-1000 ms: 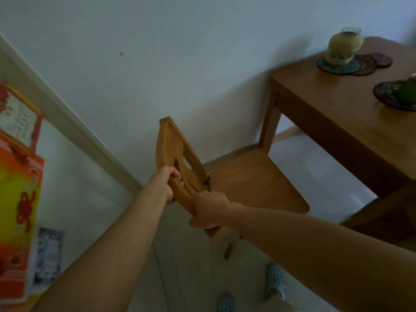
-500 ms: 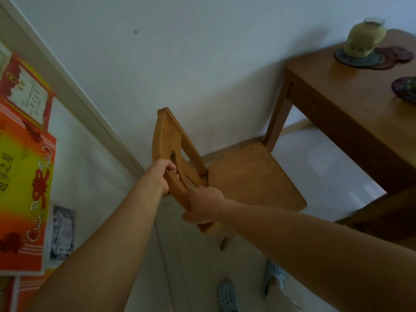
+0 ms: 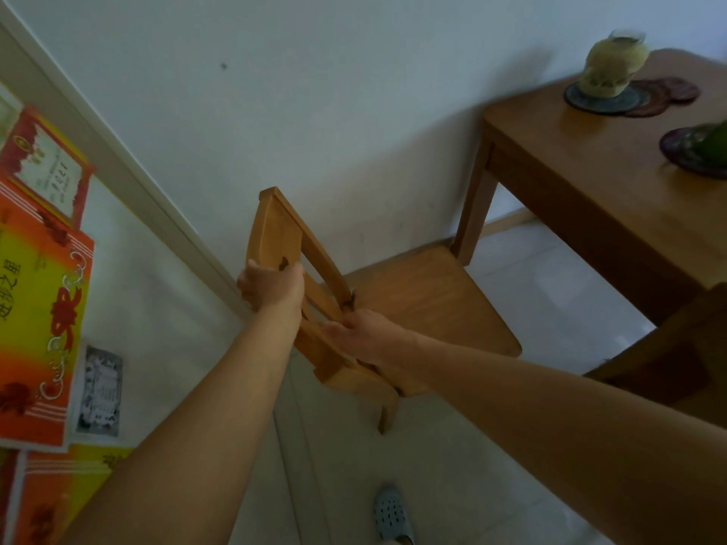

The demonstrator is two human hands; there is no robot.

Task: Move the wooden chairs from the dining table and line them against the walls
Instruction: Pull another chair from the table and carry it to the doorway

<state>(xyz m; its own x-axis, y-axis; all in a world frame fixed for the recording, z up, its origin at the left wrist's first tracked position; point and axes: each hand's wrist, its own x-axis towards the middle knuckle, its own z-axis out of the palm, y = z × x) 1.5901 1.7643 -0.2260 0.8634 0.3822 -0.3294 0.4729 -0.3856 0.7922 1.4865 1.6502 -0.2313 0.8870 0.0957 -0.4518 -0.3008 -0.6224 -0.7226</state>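
Observation:
A wooden chair (image 3: 425, 300) stands in the middle of the view, its seat toward the white wall (image 3: 314, 112) and next to the leg of the wooden dining table (image 3: 590, 179). My left hand (image 3: 273, 285) grips the top rail of the chair's backrest. My right hand (image 3: 362, 334) holds the lower part of the backrest, near where it meets the seat. One chair leg shows below my right forearm; the other legs are hidden.
A white door frame (image 3: 118, 167) runs diagonally at the left, beside stacked orange and yellow boxes (image 3: 39, 308). The table carries a yellowish jar (image 3: 613, 64) on a coaster and a green object (image 3: 708, 145). Another chair's dark wood (image 3: 684, 359) is at the right. A slippered foot (image 3: 391, 515) is below.
The chair has shifted slightly toward the wall and door frame. My left hand has moved round the top rail, and my right hand now sits lower on the backrest.

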